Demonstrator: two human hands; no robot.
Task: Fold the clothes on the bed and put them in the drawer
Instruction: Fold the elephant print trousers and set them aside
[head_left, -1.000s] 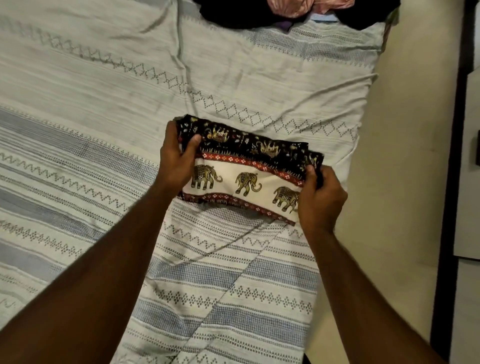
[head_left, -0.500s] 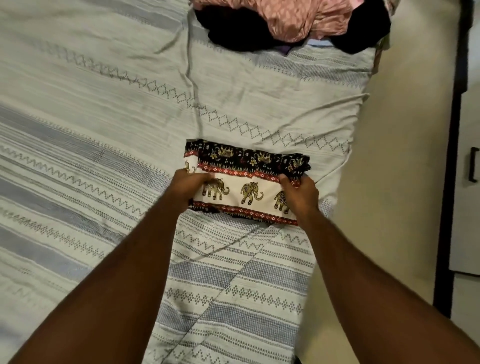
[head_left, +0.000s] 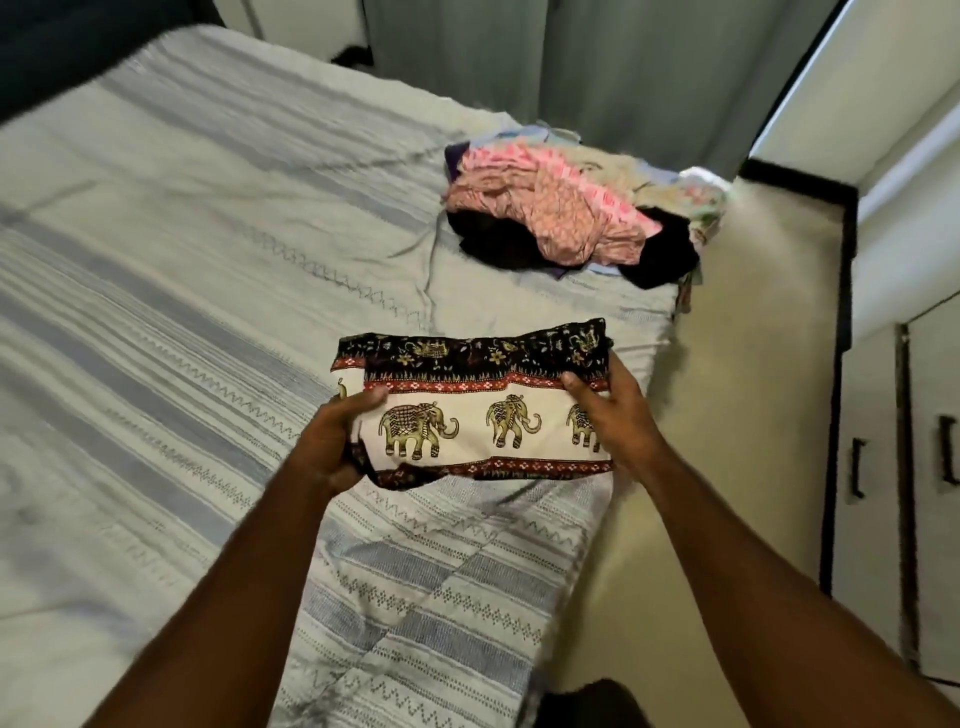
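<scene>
The fingers of the left hand (head_left: 332, 441) curl under the left end of the folded elephant-print cloth (head_left: 472, 405), thumb laid on top near the red border, while the fingers of the right hand (head_left: 613, 410) close on the right end the same way, so both hands hold the 1 bundle between them. Its long axis runs left to right, straight across the person's front, with the dark band on the far edge and the pale elephant band on the near edge; it appears lifted just off the bed (head_left: 156, 312), near the bed's right side. Beyond it, far and a little right, the pile of unfolded clothes (head_left: 561, 218) lies at the bed's far right corner. The cabinet fronts with dark handles (head_left: 857, 467) stand to the right across the strip of floor, so the right hand is the nearer one, and I judge that carrying the bundle there means turning right.
</scene>
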